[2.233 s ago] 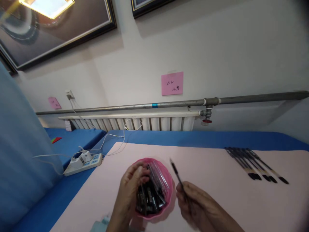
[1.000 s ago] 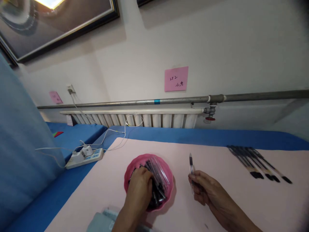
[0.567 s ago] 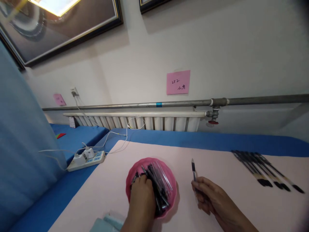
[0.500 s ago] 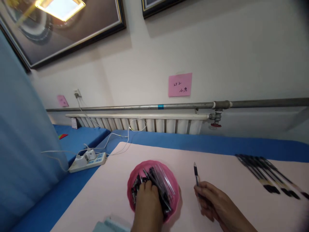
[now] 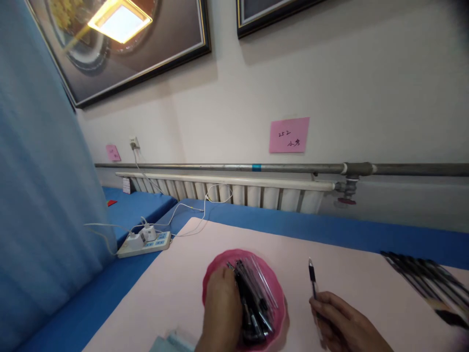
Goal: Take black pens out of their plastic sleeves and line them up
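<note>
In the head view a pink scalloped bowl point(image 5: 281, 293) holds clear pen barrels point(image 5: 262, 281) and black pen parts point(image 5: 252, 313). My left hand point(image 5: 222, 305) reaches into the bowl's left side. Its fingers are curled and pinched together; whatever is between them is hidden by the hand. To the right of the bowl, my right hand point(image 5: 342, 318) grips a pen point(image 5: 312, 278) with a clear barrel and black grip. The pen stands nearly upright, tip pointing up, uncapped. Several pens point(image 5: 427, 278) with black ends lie side by side at the right of the pink table covering.
A white power strip point(image 5: 144, 247) with plugs and cables lies on the blue surface point(image 5: 88, 298) at left. A light-blue cloth-like item point(image 5: 170, 343) shows at the bottom edge. Behind the table run a radiator point(image 5: 252, 195) and a pipe point(image 5: 293, 168). A blue curtain point(image 5: 47, 195) hangs at left.
The view has turned slightly left, so everything shifts right. My left hand has moved toward the bowl's left side, uncovering more black parts. My right hand keeps hold of the pen.
</note>
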A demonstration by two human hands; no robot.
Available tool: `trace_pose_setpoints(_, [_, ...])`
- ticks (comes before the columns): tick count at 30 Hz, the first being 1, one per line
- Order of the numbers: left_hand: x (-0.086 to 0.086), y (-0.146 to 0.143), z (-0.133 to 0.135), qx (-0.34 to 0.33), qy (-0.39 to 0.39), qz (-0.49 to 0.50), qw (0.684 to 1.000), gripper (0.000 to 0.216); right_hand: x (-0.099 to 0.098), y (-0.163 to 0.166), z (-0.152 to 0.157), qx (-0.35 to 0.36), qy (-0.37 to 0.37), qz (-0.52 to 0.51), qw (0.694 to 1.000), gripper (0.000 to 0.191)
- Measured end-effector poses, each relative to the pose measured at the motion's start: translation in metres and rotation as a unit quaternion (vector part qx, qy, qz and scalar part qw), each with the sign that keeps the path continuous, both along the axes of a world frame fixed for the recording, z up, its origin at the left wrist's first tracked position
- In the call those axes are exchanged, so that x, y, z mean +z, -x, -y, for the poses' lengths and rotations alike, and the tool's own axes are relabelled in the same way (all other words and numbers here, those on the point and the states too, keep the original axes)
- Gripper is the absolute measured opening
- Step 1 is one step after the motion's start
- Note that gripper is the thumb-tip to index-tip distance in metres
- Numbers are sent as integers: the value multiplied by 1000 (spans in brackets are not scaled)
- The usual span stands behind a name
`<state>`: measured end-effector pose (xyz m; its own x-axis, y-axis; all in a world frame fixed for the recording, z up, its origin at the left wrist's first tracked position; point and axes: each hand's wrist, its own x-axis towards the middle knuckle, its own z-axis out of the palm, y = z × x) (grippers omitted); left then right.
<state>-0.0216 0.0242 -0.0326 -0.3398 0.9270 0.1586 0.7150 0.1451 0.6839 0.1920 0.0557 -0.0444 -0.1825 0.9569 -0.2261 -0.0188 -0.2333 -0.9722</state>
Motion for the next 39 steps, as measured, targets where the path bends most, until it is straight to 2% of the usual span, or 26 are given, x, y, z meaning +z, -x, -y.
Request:
trace_pose_setpoints(2, [9, 13, -3, 40, 21, -72, 996, 32, 2, 1, 1, -7, -2, 3, 1000, 23])
trace_pose_setpoints(5, [12, 21, -7, 24, 59, -169, 984, 33, 3, 2, 2, -15, -18, 2, 1000, 22])
trace_pose_setpoints(8, [8, 17, -12, 0, 75, -200, 977, 34, 0, 1, 0, -9, -20, 6, 1000, 22])
trace_pose_setpoints(13, [5, 12, -17, 12, 101, -265, 959, 39, -7, 0, -4, -8, -12, 19, 1000, 22])
trace_pose_setpoints(26, [6, 12, -19, 4, 105, -298, 949, 35, 0, 2, 2, 0, -26, 37, 999, 19])
trace_pose_setpoints(31, [2, 9, -23, 33, 109, -296, 948, 34, -1, 4, 2, -3, -25, 50, 998, 19])
trace_pose_setpoints(37, [4, 10, -22, 47, 90, -269, 958, 32, -3, 5, 2, -11, -30, 43, 999, 20])
trace_pose_setpoints(39, [8, 12, -17, 54, 66, -231, 969, 27, -2, 4, 2, -13, -29, 30, 999, 20])
